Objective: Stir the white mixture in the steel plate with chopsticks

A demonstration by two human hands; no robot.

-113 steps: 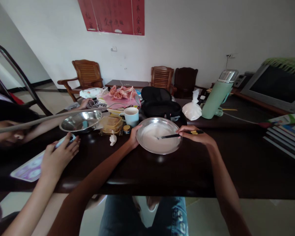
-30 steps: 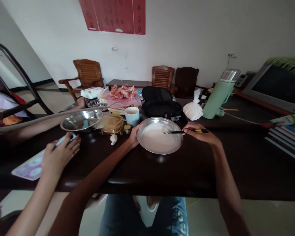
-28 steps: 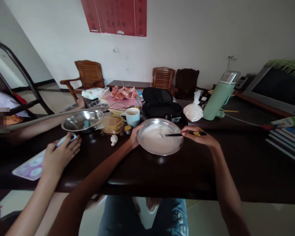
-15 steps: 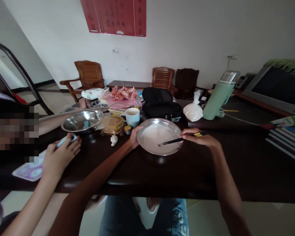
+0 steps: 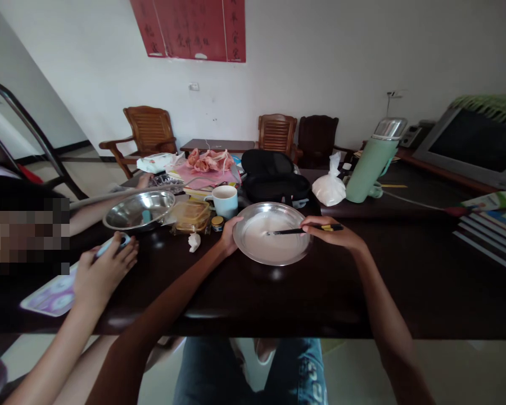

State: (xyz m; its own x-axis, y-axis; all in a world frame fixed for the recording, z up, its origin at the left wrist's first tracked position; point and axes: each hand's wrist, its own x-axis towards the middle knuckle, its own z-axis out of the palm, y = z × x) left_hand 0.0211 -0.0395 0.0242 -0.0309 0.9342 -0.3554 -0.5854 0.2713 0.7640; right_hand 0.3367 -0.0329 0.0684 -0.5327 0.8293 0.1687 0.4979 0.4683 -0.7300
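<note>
A shallow metal bowl [image 5: 274, 262] stands on the dark table in front of me, with a milky, pale pinkish liquid [image 5: 272, 247] in it. My left hand [image 5: 229, 236] is closed on the bowl's left rim, its thumb over the edge. Dark chopsticks with yellowish ends [image 5: 287, 231] are gripped in my right hand [image 5: 337, 232] over the right rim. Their tips reach into the liquid near the bowl's middle. A light blue mug [image 5: 225, 202] and a small jar with a gold lid [image 5: 217, 223] are just beyond my left hand.
At left, another person's hand [image 5: 105, 267] holds a light blue object. A second metal basin [image 5: 109, 222], a plastic food box [image 5: 189, 216] and crumpled tissue [image 5: 194, 242] lie nearby. Behind are a black case [image 5: 274, 183], a bag of white powder [image 5: 329, 190] and a green thermos [image 5: 369, 169].
The chopsticks' tips have moved away from me and slightly left through the liquid, and my right hand has shifted left with them. My left hand stays on the rim.
</note>
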